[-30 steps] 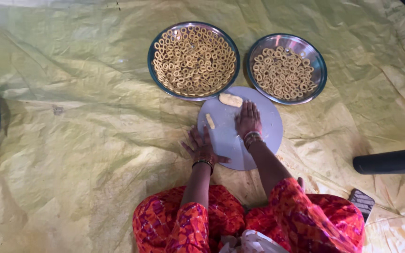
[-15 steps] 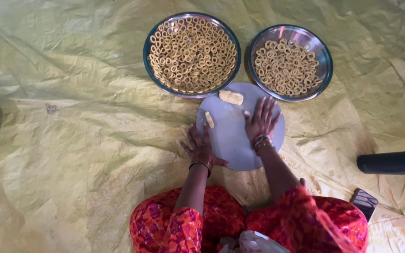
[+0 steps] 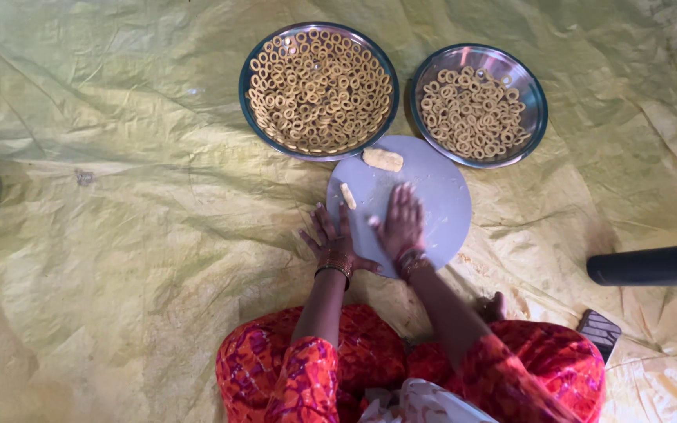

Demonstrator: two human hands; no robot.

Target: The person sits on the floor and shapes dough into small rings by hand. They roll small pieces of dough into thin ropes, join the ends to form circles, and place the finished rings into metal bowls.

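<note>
Yellow sheet (image 3: 119, 235): crinkled, spread under everything. Two steel plates of dough rings, beyond the hands: larger (image 3: 319, 90), smaller (image 3: 479, 106) to its right. Round grey board (image 3: 432, 196): under both hands. Right hand (image 3: 400, 225): flat, fingers spread, palm pressed on the board; whether dough lies beneath cannot be told. Left hand (image 3: 331, 244): open, splayed on the board's near-left edge, holding nothing. Dough lump (image 3: 382, 160): at the board's far edge. Small dough piece (image 3: 348, 196): just ahead of the left hand.
</note>
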